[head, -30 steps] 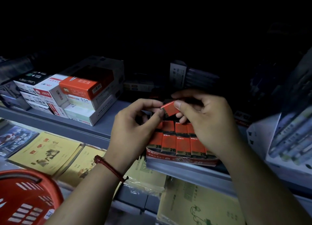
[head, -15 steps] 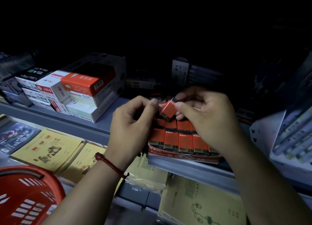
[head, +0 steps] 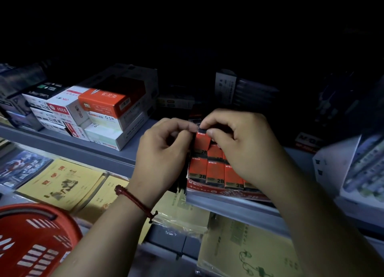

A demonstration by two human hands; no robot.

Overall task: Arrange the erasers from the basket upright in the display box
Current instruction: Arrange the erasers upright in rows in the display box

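An orange-red eraser (head: 202, 142) marked 2B stands upright at the back left of the red display box (head: 220, 190) on the grey shelf. My right hand (head: 245, 143) pinches its top edge between thumb and forefinger. My left hand (head: 164, 150), with a red cord at the wrist, touches the eraser's left side with its fingertips. Several more erasers (head: 215, 172) stand upright in a front row of the box. The red basket (head: 31, 241) sits at the lower left; its contents are not visible.
Stacked white and orange stationery boxes (head: 99, 114) fill the shelf (head: 116, 152) to the left. Yellow exercise books (head: 60, 183) lie on the lower shelf below. White pen packs (head: 365, 168) stand at the right. The back of the shelf is dark.
The eraser was held tilted above the box between both hands; it has since turned upright and come down into the back row. Both hands moved slightly down with it.
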